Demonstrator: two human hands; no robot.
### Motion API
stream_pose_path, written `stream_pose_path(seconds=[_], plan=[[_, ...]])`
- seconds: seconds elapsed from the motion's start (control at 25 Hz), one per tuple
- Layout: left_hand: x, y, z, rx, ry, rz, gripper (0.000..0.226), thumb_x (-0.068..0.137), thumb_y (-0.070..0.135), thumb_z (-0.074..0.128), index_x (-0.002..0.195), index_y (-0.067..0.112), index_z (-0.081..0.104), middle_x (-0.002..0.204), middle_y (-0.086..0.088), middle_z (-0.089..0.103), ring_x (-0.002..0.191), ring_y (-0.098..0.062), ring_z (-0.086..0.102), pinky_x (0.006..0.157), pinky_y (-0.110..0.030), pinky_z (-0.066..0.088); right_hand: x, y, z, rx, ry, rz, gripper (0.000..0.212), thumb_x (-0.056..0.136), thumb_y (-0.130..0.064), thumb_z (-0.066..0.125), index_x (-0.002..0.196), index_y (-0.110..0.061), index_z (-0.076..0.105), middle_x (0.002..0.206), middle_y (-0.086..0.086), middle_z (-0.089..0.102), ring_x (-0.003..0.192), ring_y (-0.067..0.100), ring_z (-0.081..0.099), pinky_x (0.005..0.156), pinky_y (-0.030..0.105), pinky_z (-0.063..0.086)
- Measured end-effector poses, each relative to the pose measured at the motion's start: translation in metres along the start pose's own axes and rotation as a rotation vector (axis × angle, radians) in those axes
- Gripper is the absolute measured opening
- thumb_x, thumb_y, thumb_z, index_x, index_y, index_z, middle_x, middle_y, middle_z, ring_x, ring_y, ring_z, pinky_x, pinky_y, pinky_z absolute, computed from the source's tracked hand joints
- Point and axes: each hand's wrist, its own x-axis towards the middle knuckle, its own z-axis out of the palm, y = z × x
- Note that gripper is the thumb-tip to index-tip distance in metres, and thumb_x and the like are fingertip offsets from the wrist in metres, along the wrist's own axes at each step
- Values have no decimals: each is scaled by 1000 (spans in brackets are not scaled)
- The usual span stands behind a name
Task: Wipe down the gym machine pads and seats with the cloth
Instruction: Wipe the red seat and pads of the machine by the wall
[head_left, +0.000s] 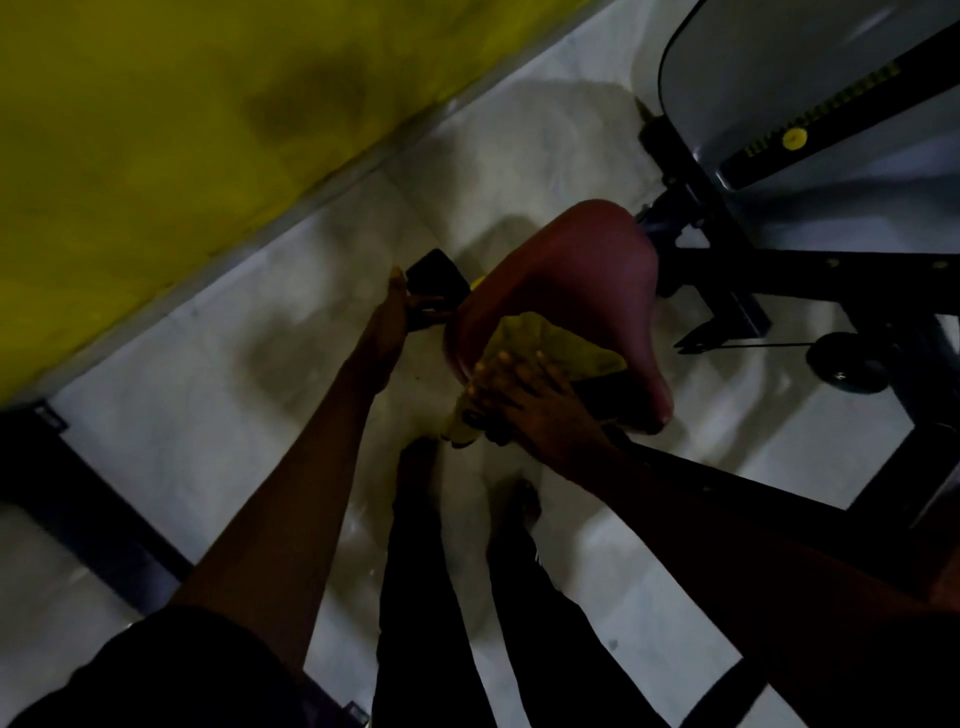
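A red padded bike seat stands in the middle of the view on a dark frame. A yellow cloth lies on the seat's near end. My right hand presses flat on the cloth, fingers spread and fairly straight. My left hand reaches past the seat's left side, and its fingers touch or hold a black part there; the grip is partly hidden in the dim light.
A yellow wall runs along the left. The grey machine housing and black frame bars fill the right, with a small wheel. My legs and feet stand on the pale tiled floor.
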Motion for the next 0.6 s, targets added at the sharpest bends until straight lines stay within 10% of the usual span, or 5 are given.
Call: stream_pose_path(seconds=[0.2, 0.6], plan=[[2, -5, -8, -56, -37, -42, 92, 98, 63, -3, 122, 9, 66, 119, -8, 70, 88, 7, 64, 118, -44, 8, 18, 2, 2, 3, -13, -157, 58, 86, -31, 57, 144, -22, 54, 156, 2, 43, 146, 28, 36, 117, 53, 22], [17, -12, -14, -173, -75, 0, 102, 94, 66, -11, 124, 5, 64, 115, -16, 71, 94, 5, 67, 118, -49, -10, 41, 3, 9, 80, -76, -328, 47, 86, -39, 58, 127, -16, 68, 145, 5, 55, 141, 32, 43, 121, 51, 8]])
